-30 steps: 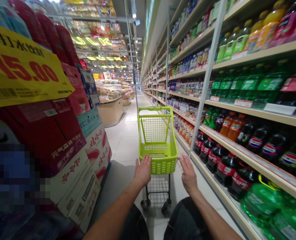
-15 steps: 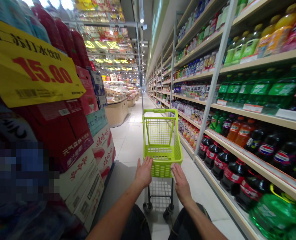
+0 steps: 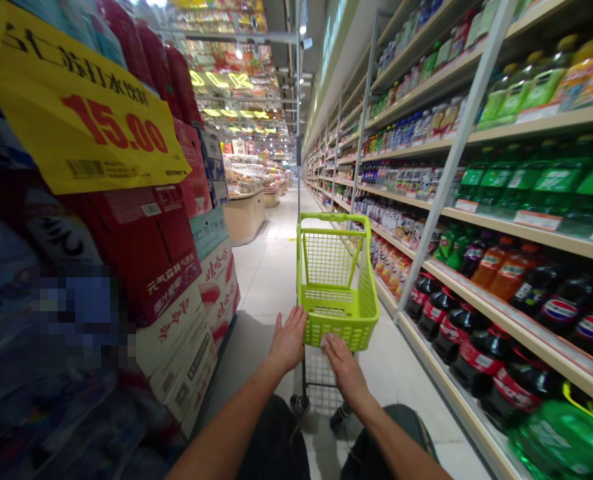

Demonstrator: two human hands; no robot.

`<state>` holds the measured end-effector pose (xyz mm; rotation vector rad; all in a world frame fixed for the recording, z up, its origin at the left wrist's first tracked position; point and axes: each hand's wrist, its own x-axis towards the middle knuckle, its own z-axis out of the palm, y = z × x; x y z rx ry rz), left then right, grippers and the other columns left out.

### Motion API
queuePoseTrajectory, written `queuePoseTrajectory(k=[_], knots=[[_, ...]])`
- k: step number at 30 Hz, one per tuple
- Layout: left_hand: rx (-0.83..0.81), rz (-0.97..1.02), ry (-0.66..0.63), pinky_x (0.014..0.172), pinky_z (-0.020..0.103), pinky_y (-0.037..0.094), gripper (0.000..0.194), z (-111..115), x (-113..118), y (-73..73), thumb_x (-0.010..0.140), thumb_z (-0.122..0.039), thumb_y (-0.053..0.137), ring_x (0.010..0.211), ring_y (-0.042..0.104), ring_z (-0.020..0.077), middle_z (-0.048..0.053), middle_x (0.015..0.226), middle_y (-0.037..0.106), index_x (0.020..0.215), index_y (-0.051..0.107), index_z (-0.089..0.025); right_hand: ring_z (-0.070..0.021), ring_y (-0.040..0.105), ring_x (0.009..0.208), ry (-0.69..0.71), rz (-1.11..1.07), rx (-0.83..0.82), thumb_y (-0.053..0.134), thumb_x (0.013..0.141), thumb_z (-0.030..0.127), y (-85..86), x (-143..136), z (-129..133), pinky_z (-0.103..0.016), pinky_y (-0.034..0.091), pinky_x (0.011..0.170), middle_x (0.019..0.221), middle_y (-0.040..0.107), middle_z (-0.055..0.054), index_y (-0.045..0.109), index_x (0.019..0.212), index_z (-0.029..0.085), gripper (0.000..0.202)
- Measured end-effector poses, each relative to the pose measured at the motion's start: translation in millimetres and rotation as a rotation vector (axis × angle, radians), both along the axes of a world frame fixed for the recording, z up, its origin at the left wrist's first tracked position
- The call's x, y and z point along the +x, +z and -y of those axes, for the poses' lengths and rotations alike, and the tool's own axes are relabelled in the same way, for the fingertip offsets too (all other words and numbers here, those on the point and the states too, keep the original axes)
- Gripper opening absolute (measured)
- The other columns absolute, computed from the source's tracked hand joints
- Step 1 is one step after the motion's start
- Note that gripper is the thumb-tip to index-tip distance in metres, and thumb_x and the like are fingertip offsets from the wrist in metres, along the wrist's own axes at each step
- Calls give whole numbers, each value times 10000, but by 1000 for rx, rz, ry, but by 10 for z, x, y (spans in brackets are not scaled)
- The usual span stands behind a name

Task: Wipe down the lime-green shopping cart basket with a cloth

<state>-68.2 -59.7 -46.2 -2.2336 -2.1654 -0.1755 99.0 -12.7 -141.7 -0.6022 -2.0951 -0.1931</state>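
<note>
A small lime-green shopping cart [image 3: 339, 325] stands right in front of me, its basket bare inside and its dark legs on wheels. My left hand [image 3: 288, 341] rests against the basket's near left corner, fingers stretched out and holding nothing. Under the fingertips of my right hand [image 3: 347, 371] a bit of a white wipe [image 3: 324, 341] shows, pressed to the lower part of the basket's near wall. Most of the wipe is hidden by the fingers.
At the right run long shelves [image 3: 521, 230] of bottled drinks. Stacked drink cartons [image 3: 161, 243] stand close at the left under a yellow price sign [image 3: 106, 127]. A tiled aisle [image 3: 281, 243] leads ahead past a wooden display counter [image 3: 243, 217].
My right hand has slid left along the basket's near wall, from its right corner to nearer the middle. My left hand stays at the left corner. The view has turned slightly left.
</note>
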Motion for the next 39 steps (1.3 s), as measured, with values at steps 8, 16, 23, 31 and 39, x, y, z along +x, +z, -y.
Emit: queuePoseTrajectory(k=[8,16,23,31,39], knots=[[8,-21,125,1081,479,69,731,44,-107,-55,660,-94,360,1348,69,196,94,1464,143,1367,172,-87,-182,270,1288,40,18,-2,337,833,9,142,-394,9,-441,342,1022,1326,434,-79,336,1329,210,535],[33,-14,158,1080,470,87,736,5,-135,15,656,-73,356,1346,89,193,95,1461,146,1370,177,-86,-182,296,1278,37,7,-29,309,838,17,102,-187,-24,-421,366,1009,1333,429,-78,316,1340,220,541],[75,4,70,1082,475,87,667,-142,159,11,706,-90,342,1343,111,191,85,1455,194,1360,214,-120,-199,373,1236,-97,2,-28,395,841,84,550,-282,-313,-411,408,970,1274,497,-69,455,1253,247,448],[10,34,48,1069,517,84,634,-153,180,82,698,-95,358,1336,144,218,105,1430,264,1327,286,-110,-220,492,1118,-275,-47,-66,367,785,29,574,507,-538,-427,443,911,1143,579,-88,602,1059,221,410],[24,31,39,1072,501,107,631,-160,207,41,700,-100,351,1333,159,205,85,1421,291,1328,294,-130,-238,426,1183,-196,2,-119,399,746,4,490,-414,-271,-457,398,930,1237,515,-129,529,1168,190,480]])
